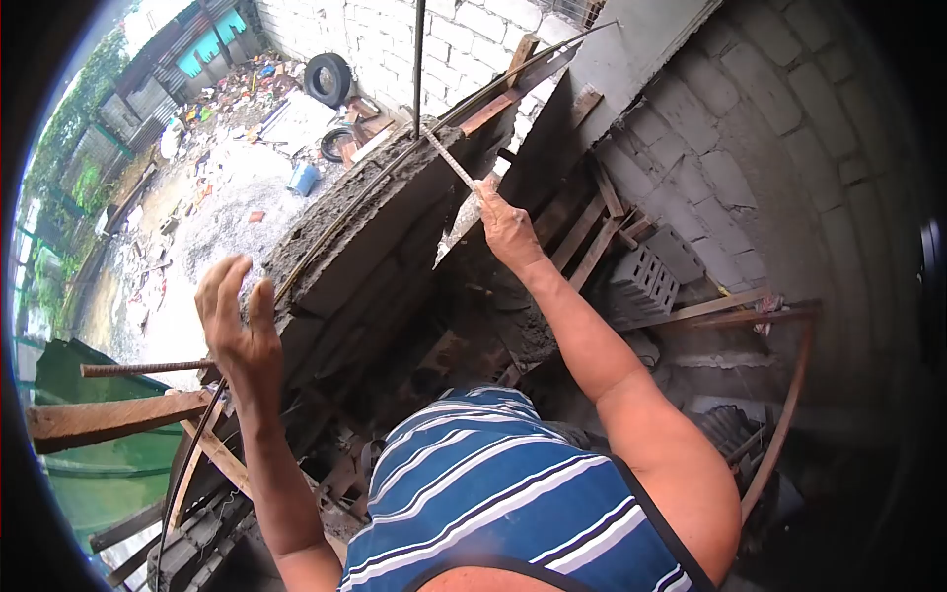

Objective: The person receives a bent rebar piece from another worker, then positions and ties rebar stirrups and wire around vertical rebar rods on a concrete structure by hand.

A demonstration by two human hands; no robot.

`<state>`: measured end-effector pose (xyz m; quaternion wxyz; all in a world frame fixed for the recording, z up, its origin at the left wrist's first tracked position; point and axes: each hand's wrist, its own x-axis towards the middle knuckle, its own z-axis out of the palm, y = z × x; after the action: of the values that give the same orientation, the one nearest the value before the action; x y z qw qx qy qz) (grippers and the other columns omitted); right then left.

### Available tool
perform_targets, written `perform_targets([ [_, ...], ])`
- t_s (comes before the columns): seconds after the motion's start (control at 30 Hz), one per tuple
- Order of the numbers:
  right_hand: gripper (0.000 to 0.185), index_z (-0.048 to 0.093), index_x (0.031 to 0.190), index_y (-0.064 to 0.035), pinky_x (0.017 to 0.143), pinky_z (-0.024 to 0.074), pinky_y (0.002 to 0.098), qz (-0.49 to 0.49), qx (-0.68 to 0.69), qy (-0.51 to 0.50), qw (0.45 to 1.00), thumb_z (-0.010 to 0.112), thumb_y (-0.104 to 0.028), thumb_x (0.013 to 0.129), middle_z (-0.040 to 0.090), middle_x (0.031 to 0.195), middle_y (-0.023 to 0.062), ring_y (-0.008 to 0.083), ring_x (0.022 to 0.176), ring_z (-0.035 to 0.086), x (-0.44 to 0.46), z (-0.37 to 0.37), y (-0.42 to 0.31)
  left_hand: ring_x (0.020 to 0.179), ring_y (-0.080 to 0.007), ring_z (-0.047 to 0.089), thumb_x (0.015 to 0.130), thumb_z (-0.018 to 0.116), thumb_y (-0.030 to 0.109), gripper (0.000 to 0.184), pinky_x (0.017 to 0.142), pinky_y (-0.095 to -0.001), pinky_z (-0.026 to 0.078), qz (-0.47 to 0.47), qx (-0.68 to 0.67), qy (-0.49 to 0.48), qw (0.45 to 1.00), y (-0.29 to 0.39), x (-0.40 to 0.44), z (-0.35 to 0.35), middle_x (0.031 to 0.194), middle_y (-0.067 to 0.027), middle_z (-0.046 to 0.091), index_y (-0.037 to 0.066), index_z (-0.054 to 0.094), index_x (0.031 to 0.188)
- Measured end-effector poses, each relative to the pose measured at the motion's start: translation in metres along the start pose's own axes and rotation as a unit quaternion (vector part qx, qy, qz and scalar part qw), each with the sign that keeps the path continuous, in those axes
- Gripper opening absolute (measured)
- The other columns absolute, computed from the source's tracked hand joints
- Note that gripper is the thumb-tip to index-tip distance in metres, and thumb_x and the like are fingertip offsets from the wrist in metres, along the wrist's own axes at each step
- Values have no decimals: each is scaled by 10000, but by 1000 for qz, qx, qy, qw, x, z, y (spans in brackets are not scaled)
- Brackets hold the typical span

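Note:
My right hand (510, 225) is stretched forward with its fingers closed around the end of a short ribbed steel bar (452, 161). The bar slants up and left to the top of a rough block wall, near an upright rod (418, 69). Fresh-looking grey mortar (340, 212) covers the wall top, and a long thin rod (365, 192) runs along it. My left hand (240, 321) is raised at the near end of this wall, fingers bent and apart from the thumb, with nothing visible in it. Just below its wrist, another rebar (148, 368) sticks out sideways.
Wooden planks (118, 419) jut out at lower left above green sheeting (109, 483). Hollow blocks (646, 281) and loose boards lie in the dark space at right. Beyond the wall are a gravel heap (232, 222), a blue bucket (303, 179) and tyres (327, 79).

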<state>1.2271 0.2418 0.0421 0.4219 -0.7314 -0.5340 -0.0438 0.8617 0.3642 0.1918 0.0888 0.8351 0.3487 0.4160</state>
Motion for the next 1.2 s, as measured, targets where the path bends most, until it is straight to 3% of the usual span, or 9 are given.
perform_targets([
  [0.07, 352, 593, 1347, -38, 797, 585, 430, -2, 5, 3, 1000, 588, -169, 1021, 703, 1152, 197, 380, 996, 688, -1, 1, 1, 1312, -418, 488, 1033, 588, 332, 488, 1132, -497, 355, -9, 84, -60, 995, -28, 8, 30, 1385, -253, 562, -34, 578, 1355],
  [0.2, 361, 580, 1362, -29, 810, 585, 429, 27, 21, -12, 999, 576, -174, 1031, 693, 1166, 216, 382, 1026, 679, -1, -1, -4, 1314, -441, 491, 1044, 458, 530, 670, 1099, -530, 376, -119, 184, -193, 956, -67, 5, 86, 1397, -300, 537, -16, 518, 1428],
  [0.3, 364, 580, 1364, -26, 810, 585, 427, 36, 20, -12, 999, 577, -175, 1031, 693, 1167, 214, 383, 1022, 679, -2, -1, -7, 1258, -441, 532, 1041, 449, 548, 676, 1052, -547, 401, -188, 164, -255, 934, -74, 3, 97, 1326, -300, 584, -12, 535, 1410],
  [0.6, 320, 640, 1294, -22, 890, 562, 414, 111, 69, 9, 991, 583, -142, 1002, 698, 1158, 227, 418, 1064, 657, 3, -7, -25, 1043, -384, 629, 1041, 479, 474, 520, 874, -531, 479, -138, 209, -185, 950, -67, -2, 101, 1092, -203, 661, 25, 609, 1269],
  [0.63, 319, 649, 1284, -24, 906, 556, 409, 173, 107, 10, 979, 580, -135, 994, 699, 1153, 231, 432, 1065, 653, 2, -5, -23, 1043, -384, 629, 1041, 479, 474, 520, 874, -531, 479, -143, 207, -179, 951, -67, -6, 100, 1092, -203, 661, 25, 609, 1269],
  [0.83, 235, 641, 927, 6, 674, 526, 440, 137, -4, 117, 984, 666, -224, 969, 661, 791, 231, 410, 770, 678, 36, -21, -43, 1187, -433, 558, 1042, 446, 495, 589, 1016, -626, 399, -164, 165, -188, 954, -72, -5, 103, 1237, -244, 616, 37, 533, 1401],
  [0.9, 265, 649, 929, 8, 660, 529, 431, 126, -8, 164, 978, 696, -251, 958, 653, 773, 240, 440, 766, 667, 51, -29, -69, 1209, -425, 554, 1043, 440, 499, 592, 1021, -621, 402, -179, 147, -193, 953, -60, 3, 92, 1256, -246, 614, 36, 546, 1397],
  [0.93, 314, 679, 950, -13, 668, 513, 433, 140, 25, 156, 978, 691, -327, 947, 663, 768, 189, 342, 716, 670, 61, -28, -63, 1203, -422, 561, 1042, 442, 500, 591, 1016, -610, 410, -188, 149, -203, 949, -60, 3, 90, 1253, -246, 619, 35, 555, 1389],
  [1.2, 275, 677, 952, -33, 738, 529, 502, 141, -53, 98, 984, 646, -306, 945, 685, 879, 260, 469, 892, 660, 138, -5, -5, 1137, -397, 604, 1037, 470, 483, 566, 951, -531, 451, -159, 185, -204, 948, -72, -2, 104, 1222, -219, 653, 42, 569, 1377],
])
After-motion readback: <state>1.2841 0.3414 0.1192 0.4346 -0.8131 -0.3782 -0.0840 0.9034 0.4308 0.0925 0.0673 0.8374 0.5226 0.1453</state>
